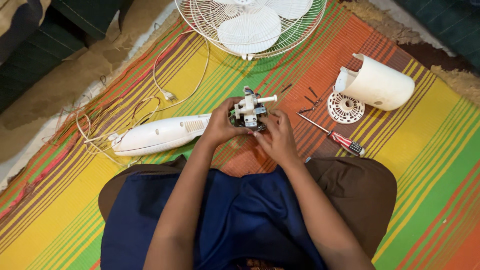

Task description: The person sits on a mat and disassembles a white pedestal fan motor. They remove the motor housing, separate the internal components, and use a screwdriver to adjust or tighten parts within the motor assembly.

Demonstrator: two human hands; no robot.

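the fan motor assembly point(250, 111) sits between both hands over the striped mat point(440, 150), its white shaft pointing right. the left hand point(220, 125) closes round its left side, the right hand point(276, 140) cups it from below-right, equally near.

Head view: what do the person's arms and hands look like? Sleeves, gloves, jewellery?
Both arms are bare from the bottom edge of the picture to the fingers: no sleeves show, no gloves. No watch, bracelet or ring can be made out on the left hand or the right hand. Any nail colour is too small to tell.
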